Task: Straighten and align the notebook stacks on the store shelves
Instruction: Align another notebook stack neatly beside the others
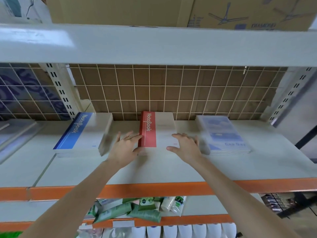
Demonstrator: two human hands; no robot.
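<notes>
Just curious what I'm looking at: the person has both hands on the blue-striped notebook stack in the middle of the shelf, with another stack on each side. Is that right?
Not quite: the middle stack has a red stripe, not blue; the blue-striped stack lies to its left. The head view shows it. The rest holds: the left hand and right hand are both at the middle stack, and a pale blue stack lies to the right.

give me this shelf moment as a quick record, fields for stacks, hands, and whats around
shelf: pale board with an orange front edge
middle stack: red-spined notebooks, between both hands
left hand: fingers straight, against the stack's left edge
right hand: fingers spread, on the stack's right front part
left stack: blue-spined notebooks, turned at an angle
right stack: pale blue notebooks, blurred
backing: wire grid over cardboard
above: cardboard boxes
below: green tubes
</notes>
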